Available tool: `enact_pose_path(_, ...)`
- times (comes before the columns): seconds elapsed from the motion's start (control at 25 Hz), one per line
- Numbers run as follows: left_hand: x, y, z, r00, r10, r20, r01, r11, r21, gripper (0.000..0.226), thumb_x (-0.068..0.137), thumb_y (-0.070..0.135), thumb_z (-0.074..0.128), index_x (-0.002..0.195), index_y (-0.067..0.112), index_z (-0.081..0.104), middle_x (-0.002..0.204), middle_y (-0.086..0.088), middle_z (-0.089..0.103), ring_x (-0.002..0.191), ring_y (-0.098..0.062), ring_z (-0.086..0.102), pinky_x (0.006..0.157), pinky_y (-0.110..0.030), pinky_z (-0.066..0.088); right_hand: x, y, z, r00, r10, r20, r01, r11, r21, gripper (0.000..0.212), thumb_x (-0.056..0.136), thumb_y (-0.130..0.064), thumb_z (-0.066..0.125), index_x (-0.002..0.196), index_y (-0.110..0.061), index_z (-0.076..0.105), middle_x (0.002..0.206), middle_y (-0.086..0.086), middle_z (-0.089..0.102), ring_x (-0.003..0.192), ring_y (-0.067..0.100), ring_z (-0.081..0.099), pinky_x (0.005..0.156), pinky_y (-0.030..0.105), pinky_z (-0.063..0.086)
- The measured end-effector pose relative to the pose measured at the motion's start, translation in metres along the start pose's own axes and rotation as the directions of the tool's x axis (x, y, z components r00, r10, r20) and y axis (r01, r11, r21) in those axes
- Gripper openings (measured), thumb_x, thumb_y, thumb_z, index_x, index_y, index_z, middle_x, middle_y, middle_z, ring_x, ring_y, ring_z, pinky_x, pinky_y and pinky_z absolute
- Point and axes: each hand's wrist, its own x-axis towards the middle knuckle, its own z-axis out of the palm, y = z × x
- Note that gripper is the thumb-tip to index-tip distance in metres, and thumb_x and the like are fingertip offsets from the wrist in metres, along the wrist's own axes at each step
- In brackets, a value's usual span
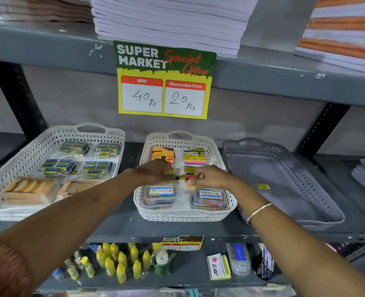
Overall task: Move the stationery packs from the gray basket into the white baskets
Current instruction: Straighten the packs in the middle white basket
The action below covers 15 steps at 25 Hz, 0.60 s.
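Both hands over middle white basket (184, 215): left hand (153, 171) and right hand (211, 175) pinch small pack (181, 177) together. Gray basket (284, 179) looks emptied. Risk: pack lands crooked, pushes neighbour packs out of row.

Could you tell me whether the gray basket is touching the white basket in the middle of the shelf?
Cannot tell. In the head view the gray basket sits right beside the middle white basket, but the person's right forearm crosses where their rims come closest.

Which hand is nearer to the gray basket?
The right hand. It is over the middle white basket, next to the gray basket. The left hand is farther left.
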Motion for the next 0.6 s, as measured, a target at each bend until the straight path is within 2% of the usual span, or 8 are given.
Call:
enact_pose_path(0.04, -0.008, 0.003, 0.003, 0.998, 0.007, 0.069, -0.010, 0.999, 0.046, 0.056, 0.081, 0.052, 0.060, 0.112, 0.006, 0.053, 0.111, -0.013, 0.060, 0.103, -0.030, 0.055, 0.084, -0.035, 0.042, -0.011, -0.003, 0.005, 0.997, 0.006, 0.082, -0.003, 0.999, -0.043, 0.042, 0.083, -0.050, 0.065, 0.106, -0.015, 0.064, 0.100, 0.001, 0.062, 0.099, 0.020, 0.055, 0.077, 0.027, 0.046)
enact_pose_path(0.08, -0.016, 0.006, 0.007, 0.991, -0.013, 0.136, -0.005, 0.992, 0.128, 0.066, 0.077, 0.056, 0.062, 0.118, 0.006, 0.049, 0.117, -0.013, 0.059, 0.107, -0.030, 0.055, 0.088, -0.037, 0.043, -0.019, -0.001, 0.009, 0.992, 0.018, 0.125, 0.001, 0.989, -0.151, 0.048, 0.080, -0.047, 0.069, 0.118, -0.018, 0.060, 0.116, 0.001, 0.061, 0.111, 0.024, 0.055, 0.089, 0.032, 0.048)
enact_pose_path(0.12, -0.024, 0.008, 0.012, 0.983, -0.043, 0.176, 0.004, 0.976, 0.219, 0.072, 0.074, 0.055, 0.066, 0.123, 0.007, 0.045, 0.123, -0.012, 0.057, 0.111, -0.030, 0.054, 0.092, -0.037, 0.043, -0.025, -0.001, 0.013, 0.990, 0.011, 0.140, 0.021, 0.975, -0.223, 0.054, 0.078, -0.041, 0.072, 0.125, -0.019, 0.057, 0.128, 0.004, 0.058, 0.118, 0.026, 0.054, 0.097, 0.037, 0.047)
enact_pose_path(0.16, -0.028, 0.008, 0.017, 0.983, -0.064, 0.171, 0.011, 0.956, 0.292, 0.074, 0.073, 0.051, 0.069, 0.126, 0.009, 0.041, 0.128, -0.013, 0.055, 0.114, -0.030, 0.053, 0.094, -0.036, 0.043, -0.027, 0.000, 0.016, 0.992, 0.021, 0.127, 0.016, 0.958, -0.286, 0.053, 0.078, -0.034, 0.074, 0.126, -0.018, 0.057, 0.132, 0.007, 0.057, 0.118, 0.028, 0.055, 0.099, 0.039, 0.047)
enact_pose_path(0.28, -0.037, 0.008, 0.028, 0.991, -0.074, 0.113, 0.028, 0.933, 0.358, 0.065, 0.077, 0.035, 0.070, 0.127, 0.010, 0.037, 0.132, -0.017, 0.053, 0.118, -0.034, 0.053, 0.095, -0.038, 0.044, -0.027, -0.004, 0.019, 1.000, -0.002, 0.031, 0.012, 0.950, -0.314, 0.041, 0.078, -0.020, 0.073, 0.116, -0.010, 0.062, 0.120, 0.013, 0.063, 0.106, 0.030, 0.061, 0.083, 0.034, 0.051)
enact_pose_path(0.36, -0.039, 0.008, 0.034, 0.995, -0.074, 0.071, 0.044, 0.936, 0.349, 0.058, 0.080, 0.030, 0.067, 0.124, 0.007, 0.038, 0.130, -0.019, 0.054, 0.117, -0.036, 0.053, 0.095, -0.039, 0.044, -0.028, -0.007, 0.021, 0.999, -0.033, 0.015, 0.037, 0.948, -0.315, 0.045, 0.079, -0.017, 0.072, 0.121, -0.008, 0.059, 0.122, 0.013, 0.062, 0.107, 0.030, 0.060, 0.084, 0.034, 0.050)
enact_pose_path(0.52, -0.038, 0.003, 0.035, 0.991, -0.111, 0.075, 0.093, 0.973, 0.211, 0.054, 0.083, 0.022, 0.064, 0.128, 0.007, 0.038, 0.135, -0.017, 0.049, 0.120, -0.033, 0.050, 0.104, -0.040, 0.041, -0.032, -0.007, 0.031, 0.999, -0.045, 0.024, 0.050, 0.954, -0.297, 0.060, 0.085, -0.012, 0.065, 0.140, -0.018, 0.043, 0.135, 0.010, 0.056, 0.118, 0.032, 0.056, 0.089, 0.033, 0.049)
enact_pose_path(0.6, -0.037, 0.000, 0.033, 0.994, -0.076, 0.076, 0.055, 0.968, 0.244, 0.055, 0.080, 0.022, 0.068, 0.125, 0.007, 0.040, 0.132, -0.017, 0.051, 0.117, -0.033, 0.051, 0.101, -0.038, 0.042, -0.033, -0.006, 0.034, 0.999, -0.035, 0.019, 0.039, 0.947, -0.318, 0.061, 0.087, -0.011, 0.060, 0.143, -0.021, 0.039, 0.137, 0.012, 0.055, 0.118, 0.033, 0.057, 0.088, 0.034, 0.050)
